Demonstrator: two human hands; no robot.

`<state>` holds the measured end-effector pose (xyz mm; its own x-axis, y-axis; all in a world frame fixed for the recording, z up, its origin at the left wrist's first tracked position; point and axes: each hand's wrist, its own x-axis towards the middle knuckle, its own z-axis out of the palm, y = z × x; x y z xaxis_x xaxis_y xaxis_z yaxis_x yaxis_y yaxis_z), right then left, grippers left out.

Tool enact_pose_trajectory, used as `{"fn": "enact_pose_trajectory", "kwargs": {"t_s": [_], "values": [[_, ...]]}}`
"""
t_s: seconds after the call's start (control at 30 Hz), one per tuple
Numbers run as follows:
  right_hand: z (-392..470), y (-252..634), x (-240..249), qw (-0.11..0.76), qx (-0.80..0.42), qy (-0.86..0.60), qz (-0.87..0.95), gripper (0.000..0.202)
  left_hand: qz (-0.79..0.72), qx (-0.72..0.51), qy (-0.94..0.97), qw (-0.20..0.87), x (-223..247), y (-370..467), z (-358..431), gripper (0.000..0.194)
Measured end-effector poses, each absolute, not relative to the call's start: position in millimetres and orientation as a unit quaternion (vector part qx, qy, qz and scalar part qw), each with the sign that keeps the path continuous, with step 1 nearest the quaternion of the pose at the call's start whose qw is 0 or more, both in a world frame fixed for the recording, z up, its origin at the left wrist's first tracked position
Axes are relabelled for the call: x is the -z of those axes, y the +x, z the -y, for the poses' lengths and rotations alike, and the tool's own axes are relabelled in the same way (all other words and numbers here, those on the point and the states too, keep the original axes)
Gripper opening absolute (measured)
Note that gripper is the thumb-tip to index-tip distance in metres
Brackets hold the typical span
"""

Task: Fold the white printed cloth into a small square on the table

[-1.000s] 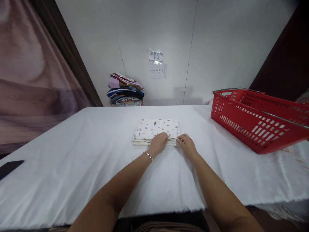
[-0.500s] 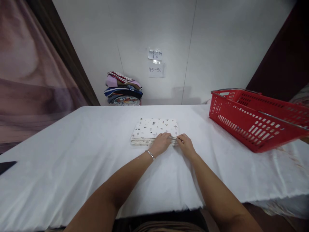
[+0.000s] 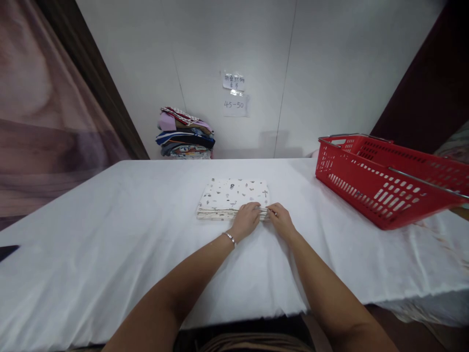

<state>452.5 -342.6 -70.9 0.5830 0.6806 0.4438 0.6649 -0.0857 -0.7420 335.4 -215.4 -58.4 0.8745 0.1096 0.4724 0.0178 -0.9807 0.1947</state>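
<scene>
A folded white cloth (image 3: 234, 193) with small printed figures lies on the white-covered table, its layered edge facing me. My left hand (image 3: 247, 219), with a bracelet at the wrist, is closed on the layers of that near edge, right of its middle. At the near right corner, my right hand (image 3: 280, 218) pinches the edge of the cloth between thumb and fingers. The two hands are close together but apart, and the fingertips are partly hidden.
On the right of the table (image 3: 146, 195) stands a red plastic basket (image 3: 366, 183) with metal handles. A pile of folded fabrics (image 3: 186, 134) is beyond the back edge, by the wall. Paper labels (image 3: 235, 105) hang on the wall. A dark flat object (image 3: 7, 252) lies at the left.
The whole view has shifted slightly. Both hands keep their grip on the cloth's near edge, with hardly any visible movement.
</scene>
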Motion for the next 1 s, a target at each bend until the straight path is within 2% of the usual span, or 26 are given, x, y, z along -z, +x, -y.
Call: {"fn": "enact_pose_trajectory", "kwargs": {"t_s": [0.13, 0.23, 0.4, 0.57, 0.67, 0.83, 1.0], "values": [[347, 452, 67, 0.491, -0.033, -0.733, 0.47, 0.024, -0.06, -0.263, 0.952, 0.144, 61, 338, 214, 0.017], [350, 449, 62, 0.45, -0.045, -0.738, 0.502, 0.028, -0.061, -0.262, 0.95, 0.159, 60, 339, 215, 0.017], [349, 441, 57, 0.388, -0.011, -0.778, 0.495, 0.02, -0.091, -0.257, 0.941, 0.2, 56, 341, 217, 0.015], [344, 436, 60, 0.332, 0.033, -0.815, 0.475, 0.023, -0.094, -0.256, 0.938, 0.212, 53, 342, 217, 0.015], [344, 435, 61, 0.292, 0.067, -0.823, 0.483, 0.024, -0.087, -0.248, 0.948, 0.179, 53, 341, 219, 0.015], [346, 433, 62, 0.237, 0.104, -0.833, 0.489, 0.023, -0.042, -0.218, 0.974, 0.052, 55, 332, 217, 0.018], [349, 432, 64, 0.21, 0.126, -0.834, 0.495, 0.024, -0.057, -0.206, 0.977, -0.017, 57, 313, 202, 0.02]]}}
